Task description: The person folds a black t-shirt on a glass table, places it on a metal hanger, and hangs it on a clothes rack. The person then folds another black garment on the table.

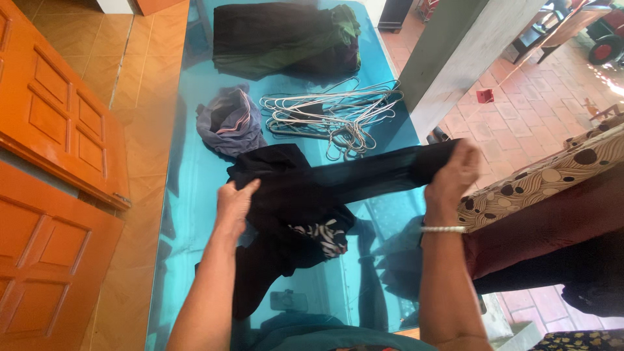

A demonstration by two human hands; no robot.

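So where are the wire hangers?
In the head view, the pile of wire hangers lies on the blue table, toward its right edge, beyond the black garment. The crumpled grey cloth is on its left, the dark folded clothes behind it.

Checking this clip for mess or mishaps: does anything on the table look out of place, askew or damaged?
Nothing looks damaged or spilled. The wire hangers lie in a loose tangle, and a grey-purple garment sits crumpled beside them. Left hand and right hand stretch a black garment over the blue table.
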